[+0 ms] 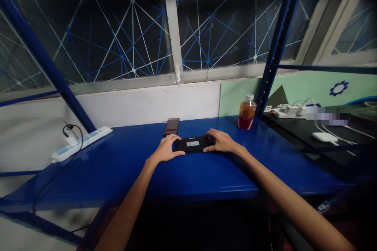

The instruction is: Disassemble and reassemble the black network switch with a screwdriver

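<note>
A flat black rectangular box [195, 149] with a pale label on its upper face lies on the blue table [200, 174]. My left hand [167, 149] grips its left end, thumb at the near edge and fingers at the far edge. At the right end, my right hand [220, 141] holds it the same way. Just behind my left hand lies a dark phone [172, 126], flat on the table and partly blurred out.
A bottle of orange drink [247, 112] stands at the back right. Along the left edge lies a white power strip [82, 144] with a black cable plugged in. To the right, a black surface [290, 125] bears chargers, cables and a white case [324, 137]. Blue metal posts [275, 43] rise on both sides.
</note>
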### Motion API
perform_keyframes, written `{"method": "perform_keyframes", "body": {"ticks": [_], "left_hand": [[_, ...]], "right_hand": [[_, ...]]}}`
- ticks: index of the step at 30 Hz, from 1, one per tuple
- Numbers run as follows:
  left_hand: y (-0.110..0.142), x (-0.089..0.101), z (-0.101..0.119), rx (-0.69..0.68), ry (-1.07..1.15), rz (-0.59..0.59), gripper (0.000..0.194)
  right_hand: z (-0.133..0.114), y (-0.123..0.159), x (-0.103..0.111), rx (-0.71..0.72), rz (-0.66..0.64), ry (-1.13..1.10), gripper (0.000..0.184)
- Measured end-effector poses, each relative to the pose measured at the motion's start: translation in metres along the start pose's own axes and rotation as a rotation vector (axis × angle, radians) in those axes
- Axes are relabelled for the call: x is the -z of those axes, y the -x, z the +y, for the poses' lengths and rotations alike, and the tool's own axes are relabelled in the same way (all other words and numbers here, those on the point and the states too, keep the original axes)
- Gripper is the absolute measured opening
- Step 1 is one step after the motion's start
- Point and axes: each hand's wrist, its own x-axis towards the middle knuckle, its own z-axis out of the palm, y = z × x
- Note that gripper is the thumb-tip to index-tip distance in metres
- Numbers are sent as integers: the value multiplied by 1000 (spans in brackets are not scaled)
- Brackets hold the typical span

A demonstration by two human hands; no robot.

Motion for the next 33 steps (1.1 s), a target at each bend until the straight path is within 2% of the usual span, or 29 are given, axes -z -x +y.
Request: {"method": "perform_keyframes", "body": {"ticks": [33], "left_hand": [[-1, 2, -5, -8, 9, 13, 63]], "right_hand": [[-1, 1, 2, 16, -12, 5, 66]]}}
